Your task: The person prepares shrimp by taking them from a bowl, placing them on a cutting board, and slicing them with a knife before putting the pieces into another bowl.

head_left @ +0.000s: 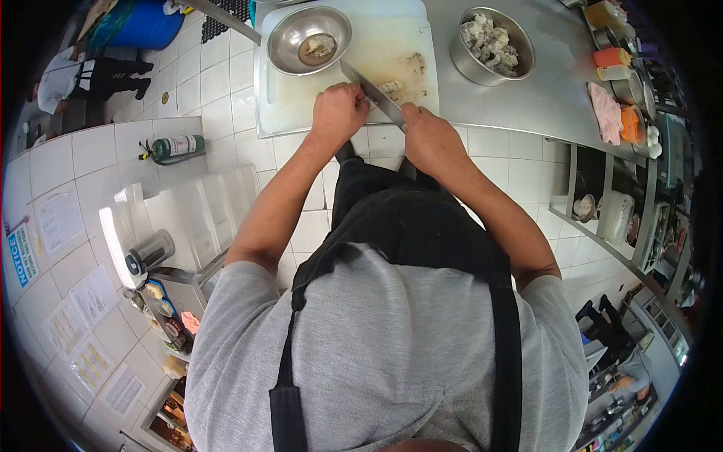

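My right hand [435, 142] is closed around the handle of a knife [382, 102], its blade pointing up and left across the white cutting board [286, 113]. Close beside the blade, my left hand [338, 111] has its fingers curled in a pinch; what they hold is hidden. Just past the blade lies a small pale piece [392, 89], perhaps raw shrimp, with dark scraps [415, 63] farther right. A shallow metal bowl [280, 39] at the board's left holds a few pieces in liquid. To the right, a deeper metal pot [468, 69] is heaped with greyish, shrimp-like pieces.
The cutting board sits on a steel counter [553, 113]. Containers and a pink cloth [605, 111] stand along its right end. On the left are a fire extinguisher [175, 148] and a clear plastic bin [207, 215]. Other people [64, 83] are at the far left and lower right.
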